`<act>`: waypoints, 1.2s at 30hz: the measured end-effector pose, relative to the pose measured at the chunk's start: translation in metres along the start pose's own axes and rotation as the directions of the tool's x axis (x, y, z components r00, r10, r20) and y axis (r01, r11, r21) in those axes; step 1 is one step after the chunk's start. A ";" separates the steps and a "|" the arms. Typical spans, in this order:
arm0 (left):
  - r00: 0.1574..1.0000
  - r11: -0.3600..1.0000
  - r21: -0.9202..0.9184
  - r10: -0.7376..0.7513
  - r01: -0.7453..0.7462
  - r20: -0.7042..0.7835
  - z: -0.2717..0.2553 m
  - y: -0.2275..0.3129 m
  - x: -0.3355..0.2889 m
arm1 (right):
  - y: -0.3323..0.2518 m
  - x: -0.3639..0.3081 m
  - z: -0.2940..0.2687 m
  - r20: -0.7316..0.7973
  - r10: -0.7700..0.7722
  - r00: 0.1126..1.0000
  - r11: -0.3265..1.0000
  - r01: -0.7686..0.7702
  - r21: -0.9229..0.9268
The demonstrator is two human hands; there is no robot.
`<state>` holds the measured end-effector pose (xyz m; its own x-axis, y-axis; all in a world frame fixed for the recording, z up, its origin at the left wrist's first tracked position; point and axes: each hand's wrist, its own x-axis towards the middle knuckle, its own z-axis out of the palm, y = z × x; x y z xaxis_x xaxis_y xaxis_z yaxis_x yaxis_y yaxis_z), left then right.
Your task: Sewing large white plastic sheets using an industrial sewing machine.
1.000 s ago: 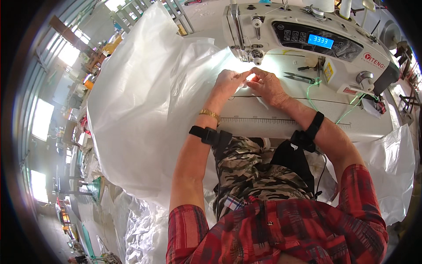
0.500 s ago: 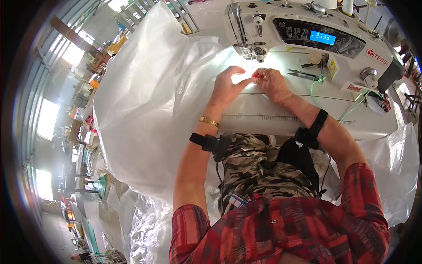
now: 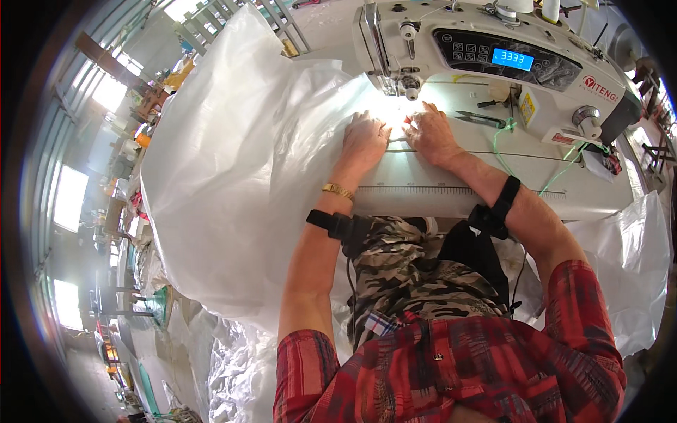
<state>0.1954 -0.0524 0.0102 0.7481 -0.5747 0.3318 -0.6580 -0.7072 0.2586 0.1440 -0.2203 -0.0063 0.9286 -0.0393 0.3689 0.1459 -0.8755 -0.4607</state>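
Under the needle end of the white sewing machine (image 3: 405, 83), both hands work close to the brightly lit needle area. My left hand (image 3: 365, 139) has its fingers curled together on the edge of a large translucent white plastic sheet (image 3: 211, 169), which spreads away to the left. A short gap to its right, my right hand (image 3: 430, 135) bends its thumb and fingers together on the machine bed. Glare hides what lies at its fingertips. The needle tip and presser foot are washed out too.
Dark-handled snips (image 3: 482, 119) lie right of my right hand, with green thread (image 3: 496, 144) trailing near them. A ruler strip (image 3: 423, 189) runs along the table's front. More plastic sheeting (image 3: 624, 261) hangs at the right. Grey metal bars (image 3: 282, 28) stand behind the sheet.
My left hand's thumb and forefinger, earlier apart, have closed down onto the sheet. My right hand has turned flatter onto the bed, and the gap between the hands has widened slightly.
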 end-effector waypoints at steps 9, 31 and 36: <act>0.998 0.988 0.150 0.053 -0.046 -0.040 0.007 0.003 0.004 | -0.004 -0.001 -0.003 -0.007 -0.019 1.000 0.998 0.019 -0.052; 0.981 0.964 0.183 0.195 -0.194 0.013 -0.009 0.017 -0.018 | -0.019 -0.013 -0.013 0.073 -0.082 0.994 0.943 0.101 -0.319; 0.942 0.946 0.184 0.297 -0.267 -0.157 -0.001 0.007 -0.012 | -0.024 -0.017 -0.014 0.088 -0.080 0.993 0.914 0.108 -0.391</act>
<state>0.1815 -0.0498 0.0088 0.4958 -0.6866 0.5318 -0.8065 -0.5912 -0.0113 0.1203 -0.2048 0.0099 0.9404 0.0733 0.3321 0.1005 -0.9928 -0.0653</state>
